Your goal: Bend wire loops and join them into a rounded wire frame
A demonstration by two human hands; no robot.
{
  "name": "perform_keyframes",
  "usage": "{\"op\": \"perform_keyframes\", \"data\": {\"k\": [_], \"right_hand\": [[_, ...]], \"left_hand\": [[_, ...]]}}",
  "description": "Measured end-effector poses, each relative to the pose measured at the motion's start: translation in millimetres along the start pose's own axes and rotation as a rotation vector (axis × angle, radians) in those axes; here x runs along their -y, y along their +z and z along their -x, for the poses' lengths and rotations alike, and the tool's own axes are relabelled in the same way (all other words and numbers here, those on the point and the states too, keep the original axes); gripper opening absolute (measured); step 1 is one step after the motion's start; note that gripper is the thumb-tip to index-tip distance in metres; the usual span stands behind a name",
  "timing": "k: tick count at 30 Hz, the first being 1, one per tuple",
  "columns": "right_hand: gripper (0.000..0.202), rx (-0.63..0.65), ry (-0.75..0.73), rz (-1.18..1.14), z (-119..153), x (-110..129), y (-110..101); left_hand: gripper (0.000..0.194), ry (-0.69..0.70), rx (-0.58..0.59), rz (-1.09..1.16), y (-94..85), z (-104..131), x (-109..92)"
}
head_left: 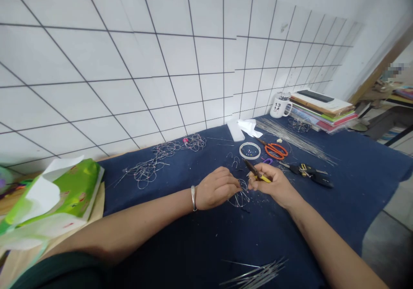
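Note:
My right hand is closed around small pliers with dark jaws and yellow handles, the jaws pointing up and to the left. Just left of it, my left hand has its fingers pinched on the looped wire piece, made of thin silvery wire. The fingertips of both hands are close together over the dark blue cloth. A few small bent wire hooks lie just beyond the hands. My left fingers hide part of the wire.
Behind the hands are a round bead dish, orange-handled scissors and black pliers. Tangled wire shapes lie at left. Straight wires lie in front, more behind. A mug, books and tissue pack stand around.

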State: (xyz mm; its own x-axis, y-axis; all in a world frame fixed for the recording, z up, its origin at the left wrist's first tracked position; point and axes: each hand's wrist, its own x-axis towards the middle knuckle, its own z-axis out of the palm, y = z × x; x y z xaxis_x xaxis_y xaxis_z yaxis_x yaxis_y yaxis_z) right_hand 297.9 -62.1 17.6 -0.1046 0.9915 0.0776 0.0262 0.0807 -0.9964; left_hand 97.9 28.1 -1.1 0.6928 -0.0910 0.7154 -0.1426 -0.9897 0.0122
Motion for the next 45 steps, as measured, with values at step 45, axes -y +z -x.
{"op": "perform_keyframes", "data": {"k": [45], "right_hand": [[0.014, -0.039, 0.006, 0.225, 0, 7, 10]], "left_hand": [[0.015, 0.127, 0.115, 0.002, 0.8, 2, 1]]}}
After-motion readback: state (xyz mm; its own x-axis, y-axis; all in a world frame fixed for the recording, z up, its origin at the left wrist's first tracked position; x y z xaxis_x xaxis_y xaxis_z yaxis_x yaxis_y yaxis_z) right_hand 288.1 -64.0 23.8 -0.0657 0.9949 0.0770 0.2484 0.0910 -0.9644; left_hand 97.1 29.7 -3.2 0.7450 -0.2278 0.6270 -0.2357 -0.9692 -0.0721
